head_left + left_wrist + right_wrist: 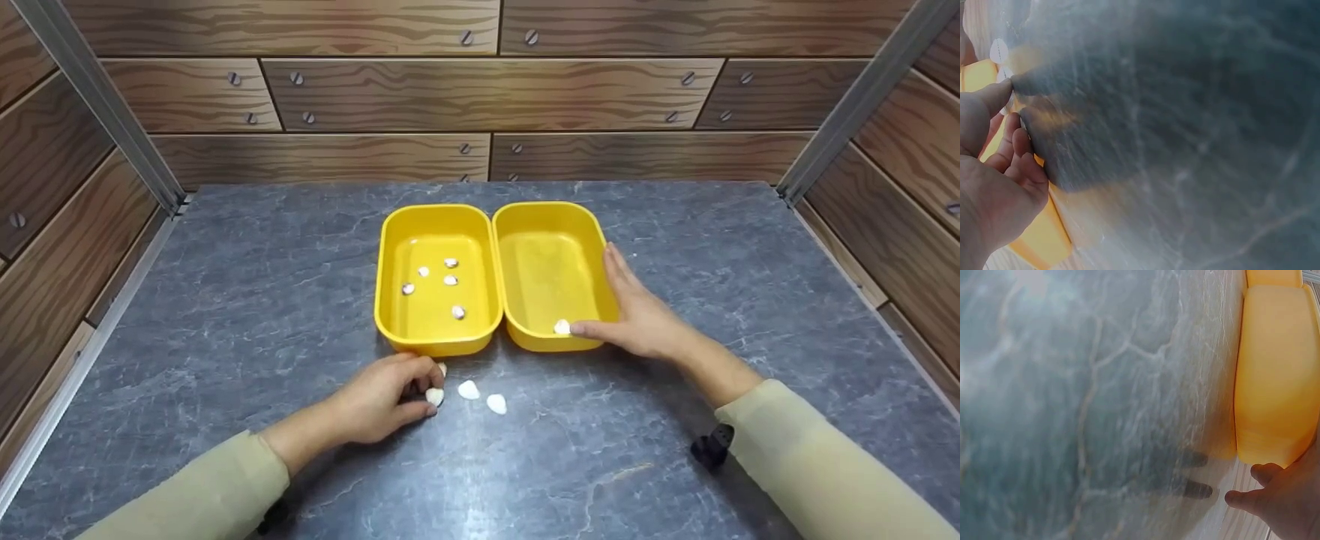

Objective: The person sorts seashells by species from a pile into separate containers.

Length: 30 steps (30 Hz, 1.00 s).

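Overhead, from the head view, the left hand [379,401] curls its fingers around a white shell [434,397] on the worktop [225,315], pinching it just in front of the left tub [437,279]; two more shells [482,397] lie just beside it. Five small shells [442,282] sit in that tub. The right hand [634,319] rests with straight fingers along the outer wall of the right tub [555,274], its thumb touching one shell [562,327] at the near rim. A loose pinch could let the smooth shell slip and skitter across the slick stone, and pressure from the right hand might slide the light tub sideways. Wood-grain panels [480,97] with screw heads wall in the grey marbled top on three sides. Next, the left wrist view shows curled fingers [1013,140] over blurred stone, with a pale shell [998,50] farther off. Last, the right wrist view shows fingertips [1241,499] near the tub's base [1275,382]; nothing is gripped.
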Each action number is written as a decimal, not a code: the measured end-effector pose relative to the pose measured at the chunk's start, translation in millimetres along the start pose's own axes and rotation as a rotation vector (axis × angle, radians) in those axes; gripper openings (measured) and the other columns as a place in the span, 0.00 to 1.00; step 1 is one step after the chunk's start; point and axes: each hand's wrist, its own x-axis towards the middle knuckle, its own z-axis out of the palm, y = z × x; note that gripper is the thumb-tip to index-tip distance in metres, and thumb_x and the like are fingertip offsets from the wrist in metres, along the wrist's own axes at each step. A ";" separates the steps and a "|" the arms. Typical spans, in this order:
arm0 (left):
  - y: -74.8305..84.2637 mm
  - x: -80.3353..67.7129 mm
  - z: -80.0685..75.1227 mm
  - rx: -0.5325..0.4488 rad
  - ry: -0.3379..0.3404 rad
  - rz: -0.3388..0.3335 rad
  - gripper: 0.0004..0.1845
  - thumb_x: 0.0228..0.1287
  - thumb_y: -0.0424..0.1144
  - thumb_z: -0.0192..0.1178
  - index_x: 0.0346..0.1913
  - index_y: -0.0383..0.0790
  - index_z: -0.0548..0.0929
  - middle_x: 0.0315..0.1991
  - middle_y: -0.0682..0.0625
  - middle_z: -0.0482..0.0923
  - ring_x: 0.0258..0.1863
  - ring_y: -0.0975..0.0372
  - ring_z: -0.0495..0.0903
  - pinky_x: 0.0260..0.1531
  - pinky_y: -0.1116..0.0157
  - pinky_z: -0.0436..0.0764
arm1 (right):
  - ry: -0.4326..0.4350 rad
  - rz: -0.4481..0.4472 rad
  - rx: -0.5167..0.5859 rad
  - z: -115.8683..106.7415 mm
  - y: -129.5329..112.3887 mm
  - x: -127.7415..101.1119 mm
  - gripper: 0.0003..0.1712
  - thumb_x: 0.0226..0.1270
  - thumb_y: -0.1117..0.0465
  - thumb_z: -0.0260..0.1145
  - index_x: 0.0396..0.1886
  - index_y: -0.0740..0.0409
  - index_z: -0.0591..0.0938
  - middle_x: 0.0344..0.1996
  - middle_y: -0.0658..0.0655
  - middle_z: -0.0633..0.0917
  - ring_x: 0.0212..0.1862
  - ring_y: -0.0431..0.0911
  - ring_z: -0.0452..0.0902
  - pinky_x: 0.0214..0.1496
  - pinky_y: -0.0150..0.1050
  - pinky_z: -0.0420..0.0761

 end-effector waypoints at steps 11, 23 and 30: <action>0.5 1.7 -6.3 -0.073 -0.045 -0.062 0.13 0.65 0.38 0.77 0.41 0.47 0.81 0.29 0.60 0.76 0.29 0.68 0.74 0.32 0.67 0.76 | 0.001 0.014 0.012 0.7 1.5 2.2 0.77 0.63 0.31 0.74 0.87 0.56 0.32 0.86 0.56 0.30 0.84 0.68 0.39 0.81 0.67 0.46; 2.8 2.2 -10.0 -0.095 -0.061 -0.042 0.12 0.65 0.35 0.77 0.41 0.46 0.81 0.29 0.61 0.77 0.29 0.69 0.76 0.31 0.69 0.78 | 0.011 -0.008 0.019 0.1 -0.4 0.8 0.76 0.64 0.32 0.75 0.87 0.59 0.33 0.86 0.60 0.32 0.83 0.71 0.41 0.81 0.67 0.47; 13.1 4.0 -17.3 -0.126 -0.065 -0.016 0.10 0.66 0.33 0.75 0.43 0.45 0.82 0.31 0.60 0.79 0.31 0.68 0.77 0.33 0.68 0.80 | 0.009 -0.004 0.016 0.4 -0.3 0.0 0.76 0.64 0.32 0.75 0.87 0.59 0.33 0.86 0.60 0.31 0.83 0.71 0.41 0.80 0.68 0.47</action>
